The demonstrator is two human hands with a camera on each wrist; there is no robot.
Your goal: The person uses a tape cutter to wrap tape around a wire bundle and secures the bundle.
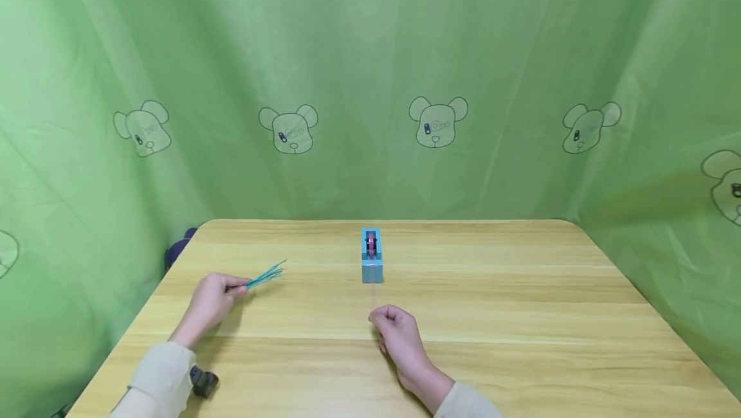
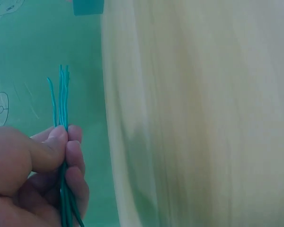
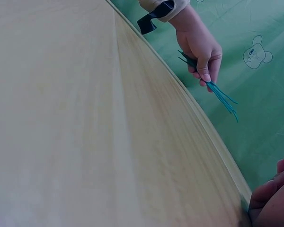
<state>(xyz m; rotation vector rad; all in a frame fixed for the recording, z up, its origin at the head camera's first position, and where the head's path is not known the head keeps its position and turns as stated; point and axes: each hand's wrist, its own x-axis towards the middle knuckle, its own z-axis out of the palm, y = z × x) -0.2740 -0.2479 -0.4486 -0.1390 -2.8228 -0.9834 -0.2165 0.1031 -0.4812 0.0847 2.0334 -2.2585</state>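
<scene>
Green curtain [image 1: 359,32]: printed lettering [image 1: 442,126] on its far side; I read a capital Q and two round letters, "Qoo" or "Qee".
Bear head right of middle [image 1: 436,136]: bears the clearest lettering I have.
Bear head left of middle [image 1: 292,139]: similar lettering, fainter to me.
Left bear head [image 1: 146,135]: faint lettering; I cannot read it whole.
Right bear head [image 1: 589,135]: too indistinct for me.
</scene>
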